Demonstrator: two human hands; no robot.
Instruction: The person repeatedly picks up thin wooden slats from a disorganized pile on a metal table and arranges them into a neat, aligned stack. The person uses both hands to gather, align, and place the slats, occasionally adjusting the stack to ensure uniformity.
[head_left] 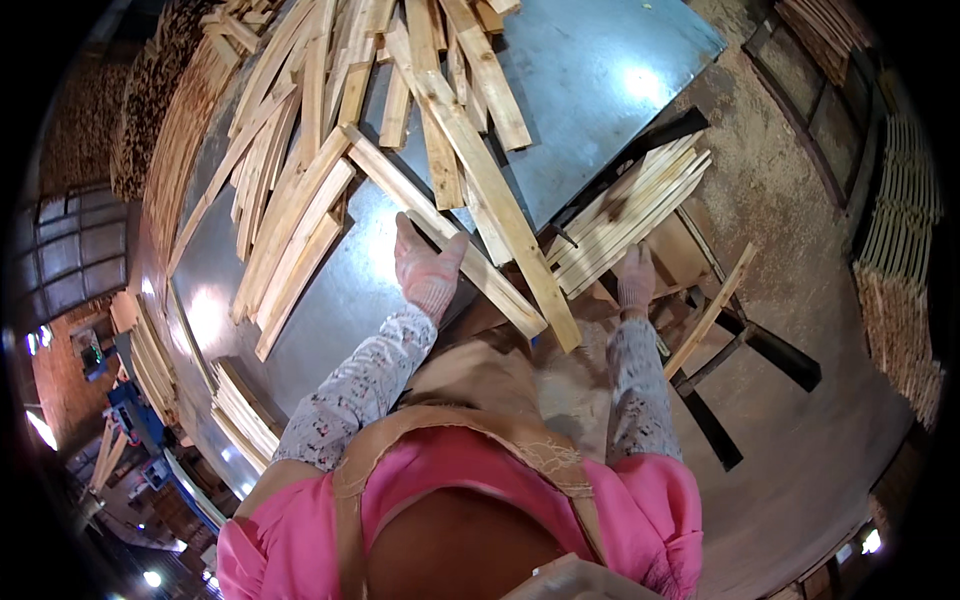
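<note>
My left hand (428,268), in a pale glove, is open beside a long wooden slat (440,228), with the thumb apart from the fingers. The thumb is close to the slat's edge; whether it touches I cannot tell. That slat slants across the near edge of the metal table, its near end by a longer slat (490,180) lying over the pile. My right hand (635,283), gloved too, has its fingers stretched out at the near side of a neat stack of slats (630,215). Contact there is unclear. Patterned sleeves cover both forearms.
Loose slats (310,90) lie heaped across the metal table (590,70). Right of it are a black-legged metal stand (745,335), a leaning wood strip (710,312) and a sawdust-strewn floor (790,190). Piled slats (900,270) stand far right; another bundle (245,410) is at the left.
</note>
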